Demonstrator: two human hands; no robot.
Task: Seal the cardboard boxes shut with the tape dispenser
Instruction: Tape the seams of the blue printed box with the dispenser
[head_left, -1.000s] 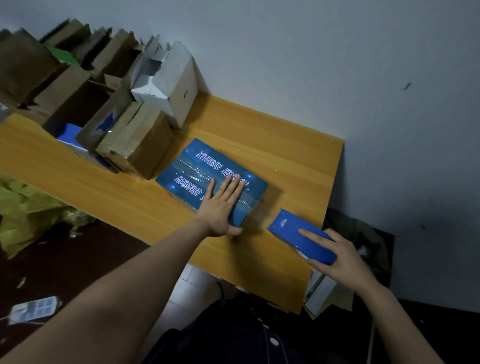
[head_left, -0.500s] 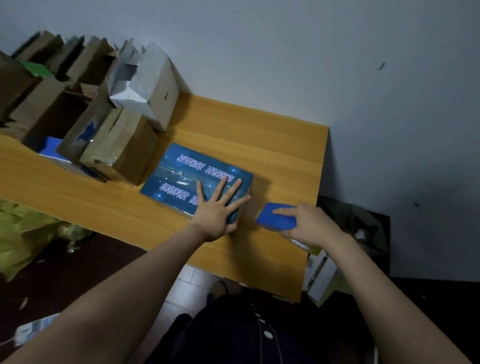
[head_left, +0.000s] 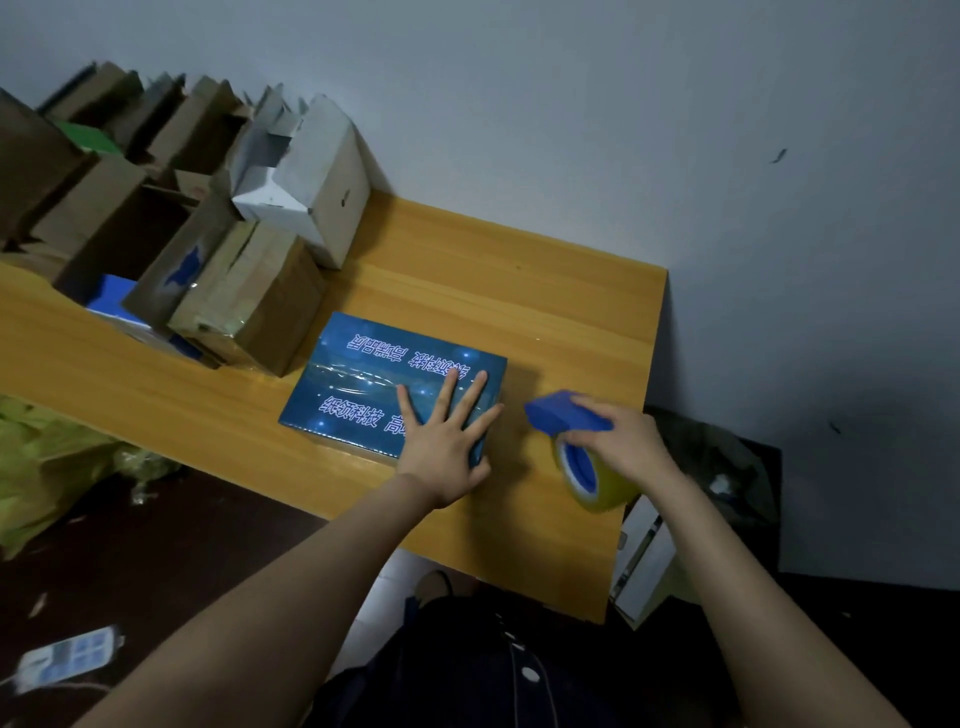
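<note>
Midway, apparently: left hand (head_left: 447, 439) lies flat, fingers spread, pressing the blue box (head_left: 374, 364) at the near middle of the table (head_left: 545, 301). Clear tape (head_left: 358, 385) already crosses its lid. Right hand (head_left: 623, 441) curls round the tape dispenser (head_left: 561, 418), held just right of the box, not touching it. Far left, several brown boxes (head_left: 104, 208) stand with flaps open, so most sealing probably remains.
</note>
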